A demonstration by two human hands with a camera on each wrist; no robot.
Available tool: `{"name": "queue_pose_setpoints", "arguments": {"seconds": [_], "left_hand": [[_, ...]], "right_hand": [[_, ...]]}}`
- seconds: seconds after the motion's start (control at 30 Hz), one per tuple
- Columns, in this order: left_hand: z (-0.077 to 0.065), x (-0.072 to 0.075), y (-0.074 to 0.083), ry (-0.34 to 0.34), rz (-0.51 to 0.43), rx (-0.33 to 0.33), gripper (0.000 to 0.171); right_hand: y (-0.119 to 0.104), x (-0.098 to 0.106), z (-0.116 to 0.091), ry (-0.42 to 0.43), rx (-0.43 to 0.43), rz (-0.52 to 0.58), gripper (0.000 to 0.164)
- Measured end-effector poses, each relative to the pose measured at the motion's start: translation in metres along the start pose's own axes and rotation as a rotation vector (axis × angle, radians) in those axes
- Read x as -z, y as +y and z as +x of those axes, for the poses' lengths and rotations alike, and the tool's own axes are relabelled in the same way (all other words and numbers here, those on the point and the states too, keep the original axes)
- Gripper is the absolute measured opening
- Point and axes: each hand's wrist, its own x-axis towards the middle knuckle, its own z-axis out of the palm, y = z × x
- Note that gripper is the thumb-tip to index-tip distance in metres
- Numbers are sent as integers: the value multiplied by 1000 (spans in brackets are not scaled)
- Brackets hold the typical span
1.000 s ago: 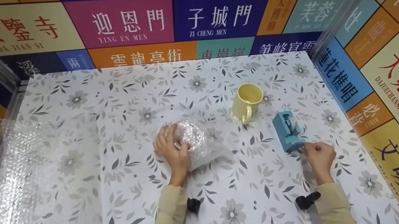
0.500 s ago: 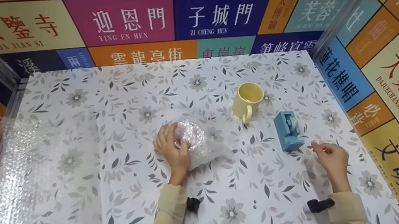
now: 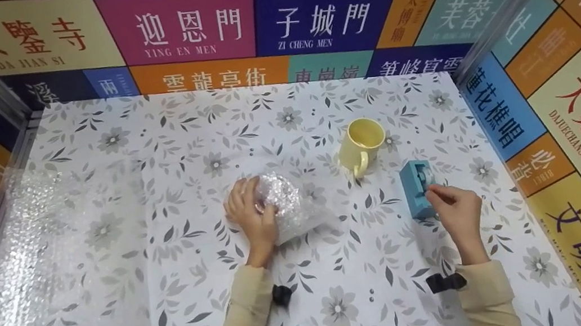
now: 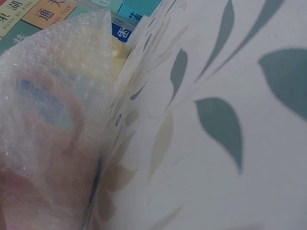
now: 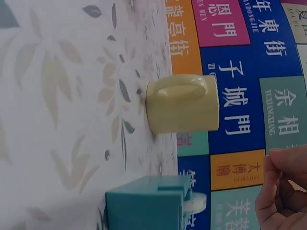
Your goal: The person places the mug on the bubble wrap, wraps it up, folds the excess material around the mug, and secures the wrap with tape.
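My left hand (image 3: 247,209) grips a bubble-wrapped bundle (image 3: 285,203) on the table, fingers curled over its left side. Through the wrap (image 4: 53,124) in the left wrist view, a pinkish loop like a mug handle shows. My right hand (image 3: 460,216) is at the right side of a blue tape dispenser (image 3: 415,191), thumb and forefinger pinched by its roll of clear tape (image 5: 195,203). The pinch seems to be on the tape's end, though the strip is too faint to make out. In the right wrist view, the fingertips (image 5: 273,160) are pressed together.
A yellow mug (image 3: 352,154) stands upright behind the dispenser, its handle towards me. A large sheet of bubble wrap (image 3: 39,278) lies flat over the table's left side. Printed panels (image 3: 181,30) wall off the back and sides of the flower-patterned tabletop (image 3: 334,270).
My right hand first moved right, away from the dispenser's front, then came back left and up to beside the tape roll. The left hand and the bundle have stayed still.
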Motion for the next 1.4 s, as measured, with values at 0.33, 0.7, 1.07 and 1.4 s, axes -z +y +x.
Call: {"name": "queue_pose_setpoints", "arguments": {"seconds": [0.33, 0.7, 1.07, 1.4], "left_hand": [[0, 1, -1, -16, -3, 11, 49], [-1, 1, -2, -20, 2, 20, 51], [0, 1, -2, -26, -6, 10, 51], [3, 3, -3, -71, -41, -46, 51]], "right_hand": [[-62, -26, -5, -96, 25, 296, 21], [-86, -51, -8, -185, 0, 444, 20], [-92, -70, -4, -55, 552, 288, 15], [-97, -106, 10, -535, 447, 540, 10]]}}
